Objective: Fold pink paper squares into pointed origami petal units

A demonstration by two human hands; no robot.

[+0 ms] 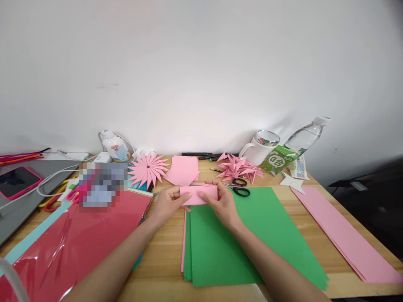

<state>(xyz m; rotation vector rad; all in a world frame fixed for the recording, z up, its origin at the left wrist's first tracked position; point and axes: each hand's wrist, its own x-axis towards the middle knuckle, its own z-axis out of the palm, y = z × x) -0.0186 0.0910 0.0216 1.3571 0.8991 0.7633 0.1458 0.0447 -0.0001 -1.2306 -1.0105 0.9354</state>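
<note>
I'm seeing both hands working the same piece mid-scene: the left hand (169,205) is pinching the left end of a folded pink paper (195,196) & the right hand (225,205) is pinching its right end, thumbs pressing on the near face, so neither grip is spread. The paper's sitting over the far left part of the green sheets (252,243), which are lying stacked on the worktop (163,260); I can't tell if it's touching them. Black scissors (242,191) are lying just right of the right hand. Farther back I'm getting pink squares (184,167) piled b/w a paper flower (154,165) on the left & a heap of folded pink pieces (237,167) on the right, w/ pens (197,154) lying behind. Far right, a white mug (260,151) is standing next to a green box (277,160) & a clear bottle (307,136). Pink strips (343,235) are lying along the right side. Over left, a red pack (88,243) is lying near, a phone (19,182) farther left, & a white bottle (115,147) is standing far back.
</note>
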